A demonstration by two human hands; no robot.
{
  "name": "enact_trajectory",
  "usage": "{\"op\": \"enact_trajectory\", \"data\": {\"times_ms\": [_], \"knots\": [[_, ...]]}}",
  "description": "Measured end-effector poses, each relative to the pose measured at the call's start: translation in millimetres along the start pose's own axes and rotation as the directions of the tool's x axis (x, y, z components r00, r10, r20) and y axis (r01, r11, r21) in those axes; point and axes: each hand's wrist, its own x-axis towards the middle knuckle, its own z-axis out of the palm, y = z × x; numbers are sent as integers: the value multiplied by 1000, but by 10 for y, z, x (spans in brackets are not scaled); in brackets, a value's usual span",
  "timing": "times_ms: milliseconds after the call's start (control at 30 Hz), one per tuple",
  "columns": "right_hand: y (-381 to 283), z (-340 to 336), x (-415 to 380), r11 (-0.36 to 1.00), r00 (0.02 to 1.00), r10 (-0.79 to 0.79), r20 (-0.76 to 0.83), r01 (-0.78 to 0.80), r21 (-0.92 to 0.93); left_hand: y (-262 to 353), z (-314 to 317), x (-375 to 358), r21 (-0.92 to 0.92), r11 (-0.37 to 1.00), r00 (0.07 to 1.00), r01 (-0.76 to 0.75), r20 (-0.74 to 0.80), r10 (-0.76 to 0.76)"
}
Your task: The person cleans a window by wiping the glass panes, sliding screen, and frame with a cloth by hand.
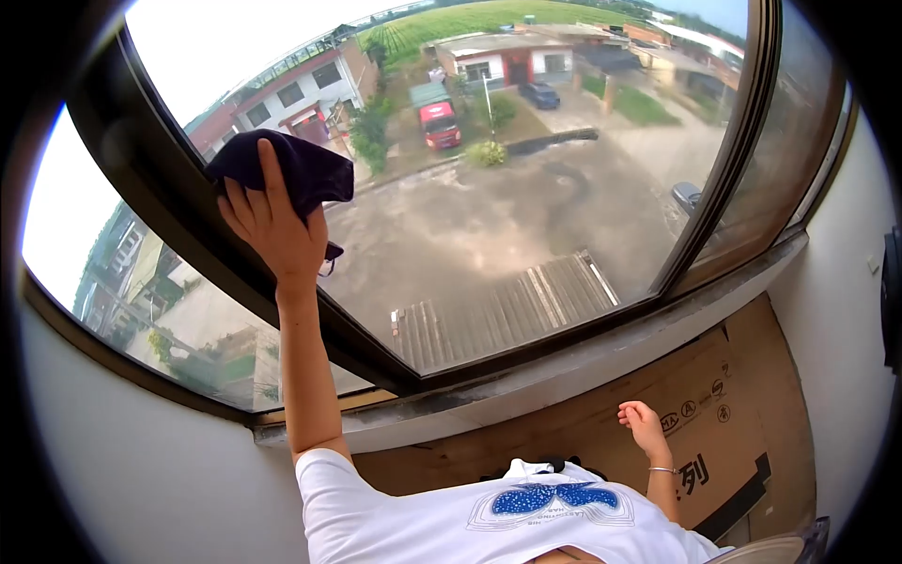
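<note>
My left hand [275, 230] is raised and presses a dark purple cloth [318, 174] against the window, where the glass pane [413, 254] meets the dark frame post [193, 202]. Its index finger is stretched over the cloth, and a corner of the fabric hangs below the wrist side. My right hand [643, 428] hangs lower at the right, in front of a cardboard sheet [742, 395]. The fingers there are curled in, with nothing visible in them, and a thin bracelet [662, 469] circles the wrist.
Below the panes runs a window sill [554, 381], with white walls [122, 414] on both sides. A second pane [178, 301] lies left of the post. Outside are a corrugated roof [507, 305], a red truck [439, 122] and houses. A rounded object [775, 550] pokes in at bottom right.
</note>
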Motion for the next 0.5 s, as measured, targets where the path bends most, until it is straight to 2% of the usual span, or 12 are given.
{"op": "enact_trajectory", "data": {"times_ms": [33, 100, 133, 200, 300, 333, 367, 400, 433, 467, 500], "knots": [[56, -49, -34, 1000, 1000, 20, -23, -20, 18, -29, 22, 351, -26, 999, 990, 26, -138, -30], [176, -140, -87, 998, 997, 51, -50, -49, 40, -60, 133, 856, 26, 996, 972, 91, -221, -83], [194, -173, -71, 996, 995, 64, -80, -60, 60, 20, 219, 1021, 40, 996, 954, 80, -293, -65], [217, -216, -16, 996, 995, 60, -81, -54, 64, 410, 322, 1034, -129, 991, 942, -39, -335, -7], [269, -237, 131, 998, 998, 24, -53, -20, 61, 1226, 356, 91, -107, 993, 999, -42, -23, 40], [288, -219, 169, 998, 999, -1, -33, 3, 60, 1472, 343, -363, -141, 986, 986, -89, 127, 107], [269, -212, 188, 998, 1000, 0, -22, 2, 65, 1680, 391, -890, -190, 966, 963, -175, 172, 208], [225, -216, 211, 999, 1000, -14, 11, 13, 48, 1801, 450, -1466, -298, 925, 893, -237, 307, 328], [196, -236, 229, 999, 999, -28, 40, 27, 29, 1859, 454, -1870, -326, 873, 853, -362, 263, 451], [203, -269, 225, 999, 998, -27, 49, 26, 28, 1819, 454, -2252, -376, 855, 789, -358, 367, 492], [209, -312, 237, 998, 998, -35, 54, 33, 45, 1688, 441, -2293, -330, 868, 802, -371, 358, 479]]}}
